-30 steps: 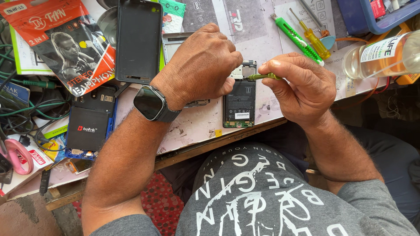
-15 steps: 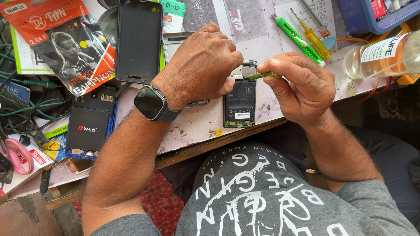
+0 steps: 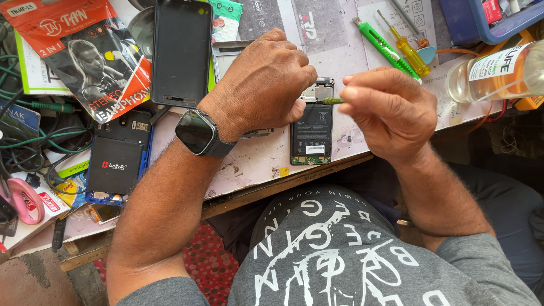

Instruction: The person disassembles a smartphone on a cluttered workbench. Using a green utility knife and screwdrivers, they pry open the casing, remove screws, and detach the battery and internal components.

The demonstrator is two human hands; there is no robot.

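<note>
Hardly anything has shifted: left hand (image 3: 263, 85) presses flat on the opened phone (image 3: 311, 133) at the bench's near edge, right hand (image 3: 388, 110) pinches a green screwdriver (image 3: 333, 101); light, fragile board, best steadied by its edges.

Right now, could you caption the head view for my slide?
Left hand steadies an opened phone while right hand applies a green tool.

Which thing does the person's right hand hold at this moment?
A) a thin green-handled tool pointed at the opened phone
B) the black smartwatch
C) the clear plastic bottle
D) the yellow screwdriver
A: the right hand pinches a thin green-handled tool, its tip at the top of the opened black phone; the left hand steadies the phone.
</note>
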